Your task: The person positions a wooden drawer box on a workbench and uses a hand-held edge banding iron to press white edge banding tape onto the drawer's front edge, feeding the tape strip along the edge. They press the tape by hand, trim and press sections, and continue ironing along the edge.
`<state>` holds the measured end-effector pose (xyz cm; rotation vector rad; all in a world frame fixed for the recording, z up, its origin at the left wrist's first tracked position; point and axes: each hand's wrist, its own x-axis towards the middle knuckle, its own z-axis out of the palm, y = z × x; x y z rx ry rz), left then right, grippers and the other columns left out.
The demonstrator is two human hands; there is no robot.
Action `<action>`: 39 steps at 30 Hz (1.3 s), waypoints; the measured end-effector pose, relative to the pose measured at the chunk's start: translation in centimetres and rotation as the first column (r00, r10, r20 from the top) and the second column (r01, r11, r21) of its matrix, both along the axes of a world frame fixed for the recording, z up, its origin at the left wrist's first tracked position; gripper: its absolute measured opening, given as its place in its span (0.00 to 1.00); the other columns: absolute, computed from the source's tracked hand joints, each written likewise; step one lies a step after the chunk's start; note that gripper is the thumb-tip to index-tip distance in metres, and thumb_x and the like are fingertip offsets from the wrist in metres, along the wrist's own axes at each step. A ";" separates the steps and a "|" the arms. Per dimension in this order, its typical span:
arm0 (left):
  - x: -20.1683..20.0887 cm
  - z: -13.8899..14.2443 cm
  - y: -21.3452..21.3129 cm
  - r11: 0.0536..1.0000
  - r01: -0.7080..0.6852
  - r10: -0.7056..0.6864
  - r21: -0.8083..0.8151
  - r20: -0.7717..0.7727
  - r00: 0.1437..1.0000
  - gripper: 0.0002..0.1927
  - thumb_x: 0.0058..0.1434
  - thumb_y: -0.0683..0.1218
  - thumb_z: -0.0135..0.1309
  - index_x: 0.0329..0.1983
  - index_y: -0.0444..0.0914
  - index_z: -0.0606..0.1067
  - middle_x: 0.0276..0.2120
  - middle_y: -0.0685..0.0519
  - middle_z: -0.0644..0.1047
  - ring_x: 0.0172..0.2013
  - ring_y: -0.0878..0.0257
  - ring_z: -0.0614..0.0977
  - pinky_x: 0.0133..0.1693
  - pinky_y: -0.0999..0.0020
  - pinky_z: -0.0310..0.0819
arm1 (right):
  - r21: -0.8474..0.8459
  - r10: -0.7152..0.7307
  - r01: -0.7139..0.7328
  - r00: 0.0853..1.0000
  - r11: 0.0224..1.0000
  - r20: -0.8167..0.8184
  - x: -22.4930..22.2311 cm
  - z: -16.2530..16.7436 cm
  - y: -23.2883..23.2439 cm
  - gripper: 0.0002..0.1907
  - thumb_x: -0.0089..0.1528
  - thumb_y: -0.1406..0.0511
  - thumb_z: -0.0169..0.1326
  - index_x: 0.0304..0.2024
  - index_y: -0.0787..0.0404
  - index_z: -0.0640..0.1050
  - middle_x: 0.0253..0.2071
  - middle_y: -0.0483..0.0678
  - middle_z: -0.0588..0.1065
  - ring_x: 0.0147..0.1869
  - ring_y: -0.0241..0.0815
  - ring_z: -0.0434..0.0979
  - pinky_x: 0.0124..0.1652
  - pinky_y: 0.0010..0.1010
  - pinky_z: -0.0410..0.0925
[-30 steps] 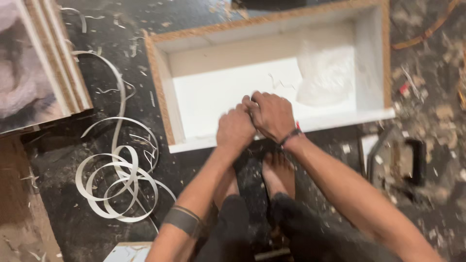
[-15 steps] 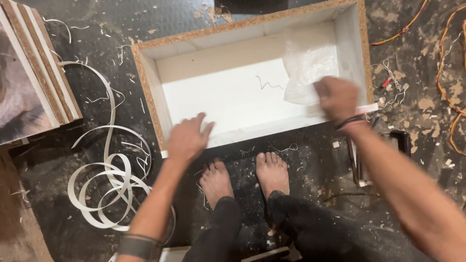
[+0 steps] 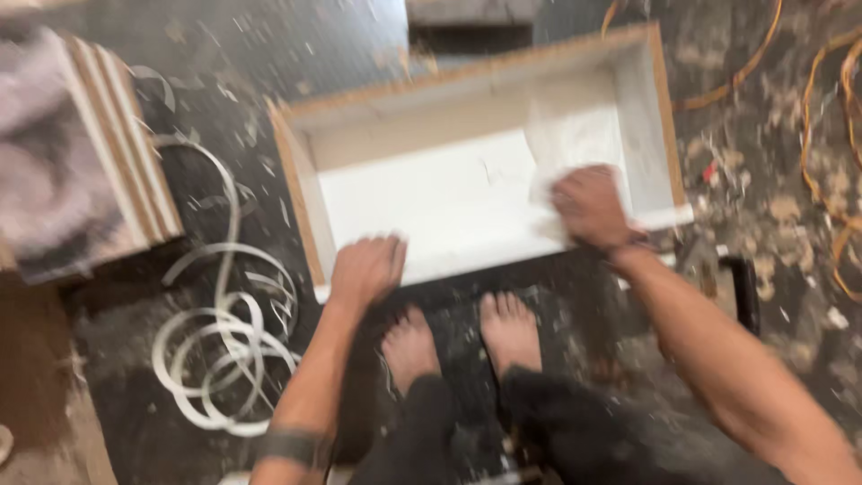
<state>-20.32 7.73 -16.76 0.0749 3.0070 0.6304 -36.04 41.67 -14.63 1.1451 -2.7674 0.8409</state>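
- Workshop floor point(image 3: 503, 54): dark, littered with sawdust and chips. Frame is motion-blurred, fine detail lost.
- One open white box point(image 3: 431, 202), drawer-like: raw board edges, white inside, lying flat on the floor straight ahead of the person's two bare feet point(image 3: 462, 337).
- One translucent white sheet point(image 3: 575, 135), cloth or plastic, can't tell which; it lies in the right end of the box, against the end wall.
- Left hand point(image 3: 364, 269): open, fingers spread, palm down on the near rim of the box by its left corner. Holds nothing.
- Right hand point(image 3: 593, 208): fingers curled, pressing on the lower edge of the sheet over the box's near right side. Can't tell whether it pinches the sheet or only presses on it.
- Hands well apart, one at each end of the near rim.
- One dark band on each arm: forearm on the left, wrist on the right.
- One coil of white edge-banding strip point(image 3: 224, 350) loose on the floor, left of the feet.
- One stack of laminated boards point(image 3: 90, 153), far left, about four edges showing.
- Orange cables point(image 3: 831, 144) at the right edge, count unclear.
- One dark tool point(image 3: 741, 292) beside the right forearm, partly hidden by it; kind unclear.
- Nothing blocks the box interior apart from the sheet and the right hand.
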 end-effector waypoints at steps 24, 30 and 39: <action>0.2 1.0 -1.8 0.999 -0.035 0.036 0.018 -0.045 0.998 0.17 0.67 0.55 0.52 0.32 0.38 0.79 0.28 0.47 0.80 0.34 0.49 0.79 0.38 0.51 0.71 | 0.180 -0.524 0.576 0.809 0.798 -0.265 -2.8 1.2 4.2 0.40 0.68 0.48 0.54 0.75 0.60 0.59 0.74 0.57 0.59 0.80 0.61 0.52 0.71 0.59 0.42; -1.2 0.8 2.5 0.971 -0.210 0.217 0.117 -0.049 0.975 0.14 0.65 0.53 0.50 0.37 0.42 0.81 0.29 0.43 0.80 0.35 0.44 0.79 0.38 0.49 0.70 | 0.061 -0.066 0.061 0.994 0.996 0.082 4.2 -0.1 -8.3 0.36 0.61 0.47 0.54 0.69 0.51 0.68 0.73 0.55 0.60 0.78 0.59 0.48 0.69 0.63 0.39; -3.2 1.9 5.5 0.986 -0.161 0.167 -0.043 0.282 0.945 0.28 0.70 0.63 0.40 0.39 0.36 0.80 0.29 0.40 0.80 0.34 0.43 0.80 0.41 0.44 0.68 | 0.143 -0.043 0.027 0.993 0.989 0.114 3.4 -1.0 -7.0 0.32 0.63 0.47 0.53 0.68 0.47 0.70 0.73 0.49 0.65 0.80 0.51 0.51 0.73 0.63 0.34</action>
